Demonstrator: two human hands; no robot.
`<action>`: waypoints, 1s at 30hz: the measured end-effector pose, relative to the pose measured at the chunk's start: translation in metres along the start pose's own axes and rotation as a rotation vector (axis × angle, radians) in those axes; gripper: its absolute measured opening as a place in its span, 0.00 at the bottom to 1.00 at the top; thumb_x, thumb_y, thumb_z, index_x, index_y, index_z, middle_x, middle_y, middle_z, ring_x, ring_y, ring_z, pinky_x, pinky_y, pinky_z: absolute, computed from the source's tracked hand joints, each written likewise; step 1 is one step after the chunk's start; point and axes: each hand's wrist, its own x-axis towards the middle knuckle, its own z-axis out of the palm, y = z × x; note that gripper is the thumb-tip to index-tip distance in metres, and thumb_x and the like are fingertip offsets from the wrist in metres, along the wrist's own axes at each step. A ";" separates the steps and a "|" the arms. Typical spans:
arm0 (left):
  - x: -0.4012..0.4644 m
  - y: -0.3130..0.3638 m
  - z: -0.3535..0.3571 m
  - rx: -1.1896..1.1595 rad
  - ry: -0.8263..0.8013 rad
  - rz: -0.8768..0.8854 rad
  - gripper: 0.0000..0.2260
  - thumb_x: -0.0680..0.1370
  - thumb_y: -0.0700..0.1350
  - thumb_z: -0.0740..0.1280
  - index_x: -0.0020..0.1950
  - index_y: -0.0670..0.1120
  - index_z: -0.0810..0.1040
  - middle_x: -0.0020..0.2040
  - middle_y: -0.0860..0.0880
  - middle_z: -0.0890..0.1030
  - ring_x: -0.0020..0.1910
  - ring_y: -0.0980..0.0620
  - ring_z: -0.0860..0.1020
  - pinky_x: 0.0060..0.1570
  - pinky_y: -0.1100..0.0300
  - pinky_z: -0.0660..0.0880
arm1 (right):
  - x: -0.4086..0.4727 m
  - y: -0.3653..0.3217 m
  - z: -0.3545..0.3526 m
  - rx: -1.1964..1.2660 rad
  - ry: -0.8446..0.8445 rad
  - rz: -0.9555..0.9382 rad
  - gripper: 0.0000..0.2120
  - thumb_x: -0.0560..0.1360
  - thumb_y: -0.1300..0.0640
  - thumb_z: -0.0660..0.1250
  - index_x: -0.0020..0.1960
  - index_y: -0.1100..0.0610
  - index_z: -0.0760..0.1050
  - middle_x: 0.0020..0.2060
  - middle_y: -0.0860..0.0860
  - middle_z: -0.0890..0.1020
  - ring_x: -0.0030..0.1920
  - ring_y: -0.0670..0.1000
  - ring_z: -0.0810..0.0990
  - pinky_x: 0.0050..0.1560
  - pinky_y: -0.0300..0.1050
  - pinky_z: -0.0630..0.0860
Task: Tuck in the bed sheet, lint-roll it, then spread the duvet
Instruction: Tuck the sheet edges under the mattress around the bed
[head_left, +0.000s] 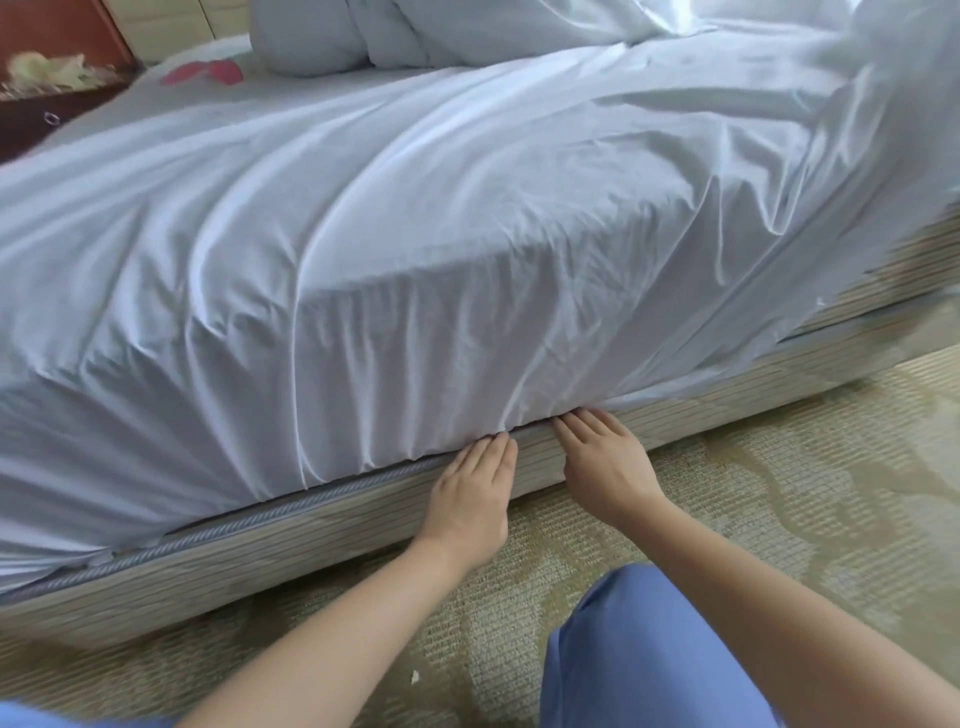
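1. Both grips are flat-fingered, holding nothing: left hand (470, 486) and right hand (605, 460) are pushing the white cotton bed sheet (415, 249) under the mattress at the near edge.
2. Tucking is under way; next, probably the loose right stretch.

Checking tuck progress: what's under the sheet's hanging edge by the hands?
Under the bed sheet edge show the mattress piping and striped bed base. The mattress itself is covered.

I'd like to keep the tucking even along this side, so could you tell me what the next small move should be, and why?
Probably slide both hands leftward along the seam and push in the next stretch. The left hand and right hand press flat, fingertips at the gap above the bed base, where the bed sheet is going under. To their left, its hem hangs loose and gathered over the seam.
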 end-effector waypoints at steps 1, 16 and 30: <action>0.007 0.003 -0.001 0.015 -0.003 0.012 0.29 0.78 0.37 0.56 0.78 0.40 0.51 0.78 0.45 0.53 0.77 0.48 0.52 0.70 0.61 0.36 | -0.004 0.007 -0.003 -0.034 -0.021 0.032 0.27 0.59 0.62 0.76 0.58 0.63 0.80 0.53 0.55 0.83 0.56 0.54 0.81 0.64 0.51 0.72; 0.044 0.033 -0.008 0.114 -0.001 0.108 0.27 0.52 0.37 0.76 0.52 0.37 0.83 0.49 0.43 0.83 0.47 0.47 0.82 0.45 0.56 0.80 | -0.011 0.043 -0.016 0.135 -0.041 0.124 0.22 0.65 0.67 0.63 0.59 0.59 0.78 0.55 0.52 0.82 0.59 0.55 0.79 0.63 0.48 0.69; 0.147 0.153 -0.097 0.082 0.063 0.230 0.11 0.76 0.37 0.60 0.56 0.40 0.75 0.59 0.45 0.75 0.59 0.46 0.72 0.48 0.54 0.72 | -0.032 0.158 -0.125 0.065 0.215 0.371 0.23 0.72 0.68 0.64 0.66 0.61 0.72 0.67 0.58 0.73 0.66 0.60 0.72 0.60 0.54 0.72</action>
